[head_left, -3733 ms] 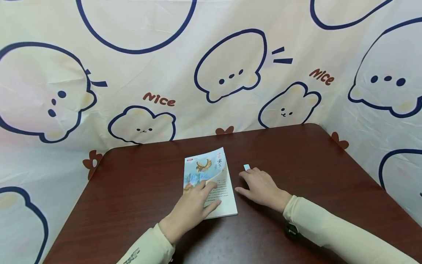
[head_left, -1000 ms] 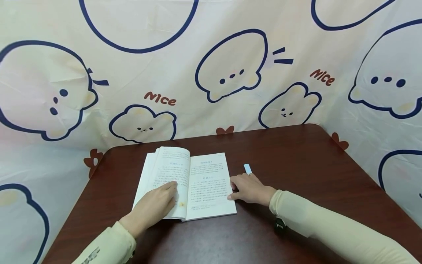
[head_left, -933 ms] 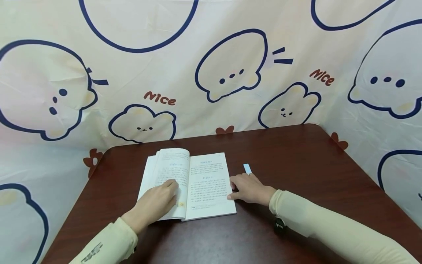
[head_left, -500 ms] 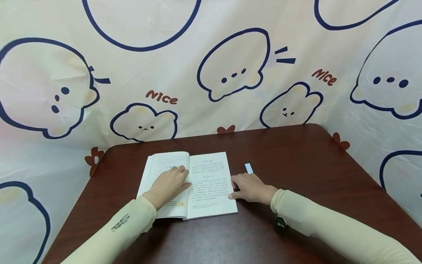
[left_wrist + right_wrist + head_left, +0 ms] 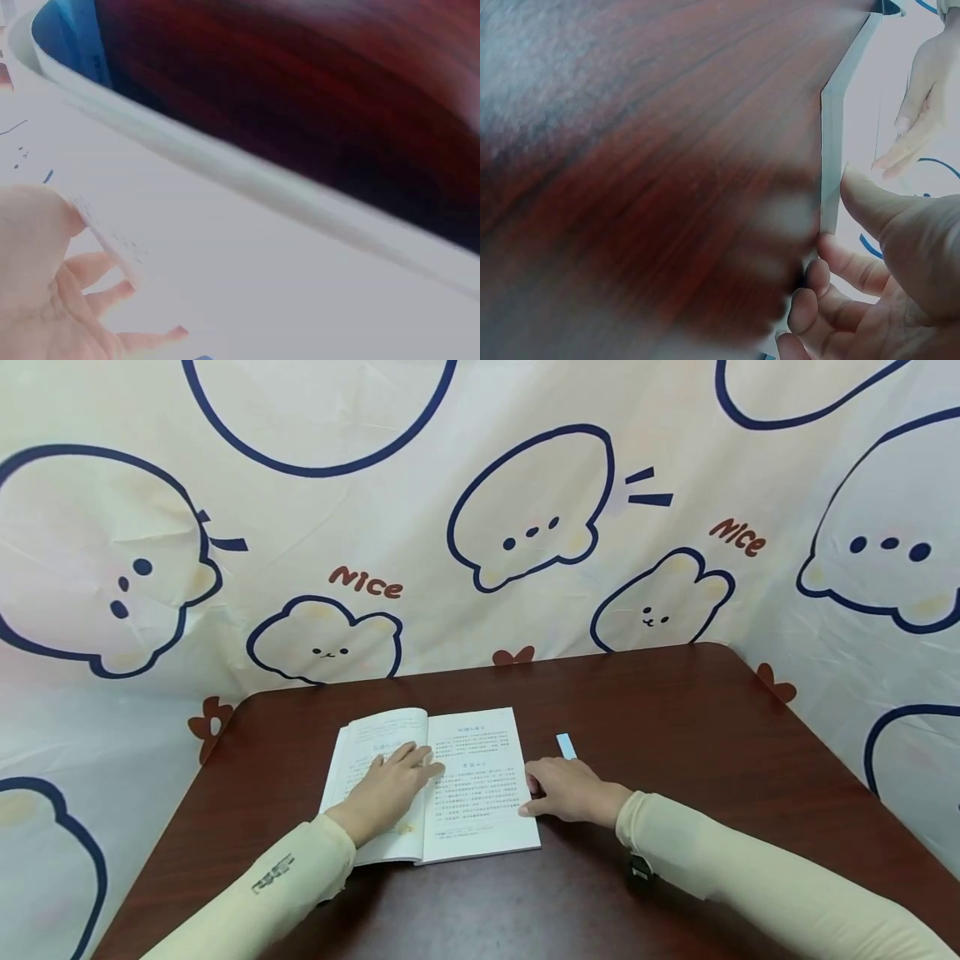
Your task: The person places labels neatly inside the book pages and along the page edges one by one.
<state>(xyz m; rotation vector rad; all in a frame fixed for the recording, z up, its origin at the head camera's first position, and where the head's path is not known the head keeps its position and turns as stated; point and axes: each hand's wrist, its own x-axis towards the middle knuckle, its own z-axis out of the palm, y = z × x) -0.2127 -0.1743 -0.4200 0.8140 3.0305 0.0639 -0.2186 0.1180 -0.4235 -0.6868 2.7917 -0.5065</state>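
Note:
An open book with printed pages lies on the table, its left-hand pages bowing up toward the spine. My left hand rests on the left page with fingers spread, fingertips reaching the spine. In the left wrist view, the left hand shows beside the pale page, and a thick page edge crosses the picture. My right hand pinches the book's right edge. The right wrist view shows that hand with its thumb on top of the page and its index finger against the edge.
A small light-blue strip lies just beyond the right hand's knuckles. The dark brown table has rounded far corners. A cloth with cartoon drawings hangs behind it and along its sides.
The book, first lying with its cover lifted, is now opened wide. My left hand has moved from the left pages to the spine, its fingers spreading. The right hand moved to the book's edge.

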